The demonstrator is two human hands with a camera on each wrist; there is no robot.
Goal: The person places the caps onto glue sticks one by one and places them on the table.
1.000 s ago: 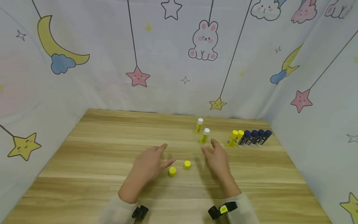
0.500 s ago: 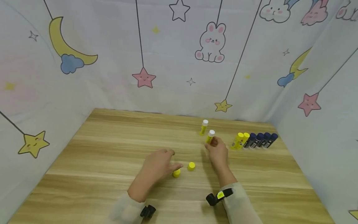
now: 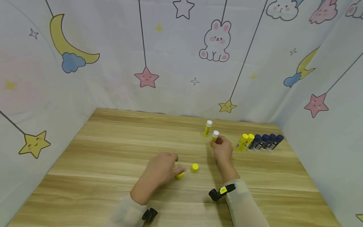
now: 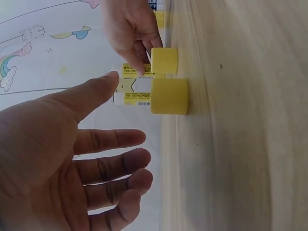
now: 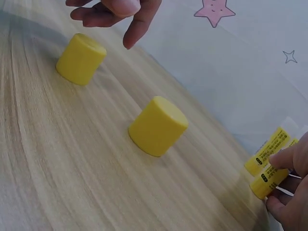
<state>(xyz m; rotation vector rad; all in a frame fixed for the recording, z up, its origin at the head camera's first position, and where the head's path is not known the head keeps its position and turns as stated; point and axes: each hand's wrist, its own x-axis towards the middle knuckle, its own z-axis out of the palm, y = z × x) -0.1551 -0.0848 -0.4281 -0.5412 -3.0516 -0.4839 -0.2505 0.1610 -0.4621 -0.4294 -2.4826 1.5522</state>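
Note:
My right hand (image 3: 223, 149) pinches an uncapped yellow glue stick (image 3: 214, 137) between thumb and fingers; the stick stands upright with its white end up. Just behind it is a second uncapped glue stick (image 3: 208, 128). Two yellow caps rest on the table: the nearer cap (image 3: 180, 176) is partly hidden by my left thumb in the head view, and the other cap (image 3: 194, 167) is to its right. Holding nothing, my left hand (image 3: 161, 168) hovers beside the nearer cap. In the left wrist view its fingers (image 4: 115, 166) are spread and relaxed.
At the right back, two capped yellow glue sticks (image 3: 243, 142) stand in a row with several dark-blue-capped sticks (image 3: 265, 142). A printed white curtain (image 3: 175, 94) encloses the back and sides of the wooden table (image 3: 127, 135).
My right hand has reached forward to the front uncapped glue stick and taken hold of it. The left hand has shifted slightly, its thumb now overlapping the nearer cap. The head view has turned a little.

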